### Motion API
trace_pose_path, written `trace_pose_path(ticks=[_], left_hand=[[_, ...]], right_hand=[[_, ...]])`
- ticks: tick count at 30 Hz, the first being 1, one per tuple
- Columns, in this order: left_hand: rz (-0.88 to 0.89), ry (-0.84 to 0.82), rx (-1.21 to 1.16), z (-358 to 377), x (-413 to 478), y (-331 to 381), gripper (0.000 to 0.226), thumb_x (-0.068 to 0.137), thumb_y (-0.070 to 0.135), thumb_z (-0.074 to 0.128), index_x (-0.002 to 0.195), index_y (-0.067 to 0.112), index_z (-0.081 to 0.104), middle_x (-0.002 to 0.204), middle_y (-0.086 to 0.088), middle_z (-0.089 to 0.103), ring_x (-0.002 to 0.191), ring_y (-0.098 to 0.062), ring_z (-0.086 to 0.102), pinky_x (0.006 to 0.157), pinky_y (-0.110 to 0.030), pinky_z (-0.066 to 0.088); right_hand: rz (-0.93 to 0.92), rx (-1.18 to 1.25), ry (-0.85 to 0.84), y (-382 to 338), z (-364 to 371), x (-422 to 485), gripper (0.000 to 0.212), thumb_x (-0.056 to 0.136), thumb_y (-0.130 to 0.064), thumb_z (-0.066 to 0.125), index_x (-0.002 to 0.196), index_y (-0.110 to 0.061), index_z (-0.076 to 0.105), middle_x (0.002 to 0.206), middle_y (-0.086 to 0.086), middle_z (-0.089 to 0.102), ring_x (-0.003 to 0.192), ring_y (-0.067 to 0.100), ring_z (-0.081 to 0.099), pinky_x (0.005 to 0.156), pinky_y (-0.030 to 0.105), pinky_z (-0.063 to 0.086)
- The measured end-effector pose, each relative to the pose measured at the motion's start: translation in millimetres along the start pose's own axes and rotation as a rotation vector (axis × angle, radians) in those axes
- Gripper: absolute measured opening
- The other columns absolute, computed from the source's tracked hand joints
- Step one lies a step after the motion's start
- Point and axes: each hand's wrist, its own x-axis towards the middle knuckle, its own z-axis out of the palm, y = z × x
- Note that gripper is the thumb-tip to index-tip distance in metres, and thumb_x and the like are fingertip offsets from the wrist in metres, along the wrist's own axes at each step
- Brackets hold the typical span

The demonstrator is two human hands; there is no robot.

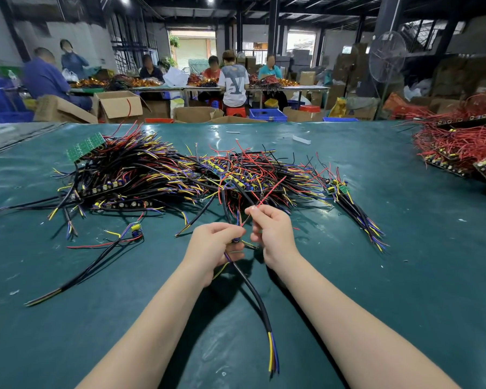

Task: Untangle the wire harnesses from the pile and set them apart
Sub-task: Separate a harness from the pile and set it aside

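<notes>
Nearest the camera, a black cable lies along the green-covered worktop, its stripped end fanning into yellow, blue and purple cores. It runs up into the left hand, whose grip is closed on it: fingers and thumb curl round the cable's upper end, where coloured leads bunch together. Just beside it, the right hand has a narrow grip, thumb and forefinger pinching a thin red wire that rises slantwise away from the hands into the pile. Both forearms are bare.

Left of the hands and clear of the heap, a single harness lies by itself, a yellow part at its far end and its long black lead stretching toward the near left.

Beyond the hands, the pile spreads across the middle of the worktop: black, red, yellow and purple wires tangled over dark component strips. A green circuit board sits tilted at its far left corner. At the pile's right edge a smaller bundle points its ends toward the near right.

Farther on lies a white scrap. At the far right, a heap of red wires rests on dark boards. Behind the worktop stand cardboard boxes, a blue crate and a standing fan, with several people seated at long tables.
</notes>
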Motion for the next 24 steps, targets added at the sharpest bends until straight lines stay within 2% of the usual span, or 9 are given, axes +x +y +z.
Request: trace_pose_path(ticks=[8, 13, 16, 20, 22, 24], left_hand=[[-0.119, -0.163, 0.017, -0.5, -4.7, 1.0, 0.022, 0.082, -0.006, 0.056, 0.061, 0.0, 0.061, 0.046, 0.001, 0.048, 0.035, -0.01, 0.048, 0.042, -0.023, 0.051], [-0.094, -0.106, -0.009, -2.0, -3.5, -1.7, 0.028, 0.081, -0.008, 0.054, 0.056, 0.002, 0.059, 0.052, -0.003, 0.043, 0.034, -0.01, 0.043, 0.042, -0.022, 0.049], [-0.059, -0.031, -0.025, -3.3, -1.1, -2.5, 0.026, 0.08, -0.008, 0.051, 0.057, 0.002, 0.054, 0.056, -0.006, 0.039, 0.033, -0.008, 0.038, 0.041, -0.02, 0.049], [0.004, 0.027, -0.03, -5.1, 1.4, -4.4, 0.027, 0.081, -0.007, 0.051, 0.056, 0.006, 0.052, 0.058, -0.005, 0.036, 0.032, -0.006, 0.037, 0.041, -0.02, 0.048], [0.042, 0.045, -0.038, -6.2, 2.4, -4.8, 0.027, 0.081, -0.005, 0.053, 0.057, 0.005, 0.053, 0.055, -0.002, 0.038, 0.033, -0.007, 0.037, 0.042, -0.02, 0.049], [0.064, 0.068, -0.05, -7.1, 3.2, -4.8, 0.025, 0.082, -0.004, 0.054, 0.059, 0.005, 0.053, 0.051, 0.0, 0.04, 0.034, -0.006, 0.039, 0.043, -0.019, 0.049]], right_hand=[[0.071, 0.395, 0.179, -14.9, -25.0, 16.9, 0.029, 0.096, -0.003, 0.041, 0.069, -0.009, 0.051, 0.039, -0.008, 0.043, 0.032, 0.0, 0.038, 0.032, 0.012, 0.029], [0.093, 0.487, 0.177, -17.5, -30.1, 19.0, 0.029, 0.096, -0.005, 0.038, 0.069, -0.01, 0.048, 0.038, -0.005, 0.044, 0.03, 0.006, 0.037, 0.033, 0.012, 0.029], [0.098, 0.469, 0.171, -19.7, -28.8, 17.1, 0.026, 0.094, -0.008, 0.039, 0.069, -0.013, 0.046, 0.039, -0.003, 0.046, 0.03, 0.008, 0.038, 0.034, 0.012, 0.029], [0.141, 0.406, 0.151, -21.4, -25.4, 12.3, 0.024, 0.097, -0.027, 0.042, 0.082, -0.014, 0.055, 0.04, -0.004, 0.051, 0.031, 0.006, 0.042, 0.034, 0.012, 0.034], [0.191, 0.255, 0.08, -20.0, -21.1, 6.4, 0.025, 0.094, -0.03, 0.048, 0.083, -0.011, 0.06, 0.041, -0.006, 0.052, 0.031, 0.003, 0.042, 0.033, 0.012, 0.036], [0.226, 0.081, -0.06, -15.9, -13.8, -1.7, 0.019, 0.09, -0.021, 0.056, 0.076, -0.009, 0.061, 0.041, -0.007, 0.051, 0.032, 0.001, 0.041, 0.034, 0.012, 0.036]])
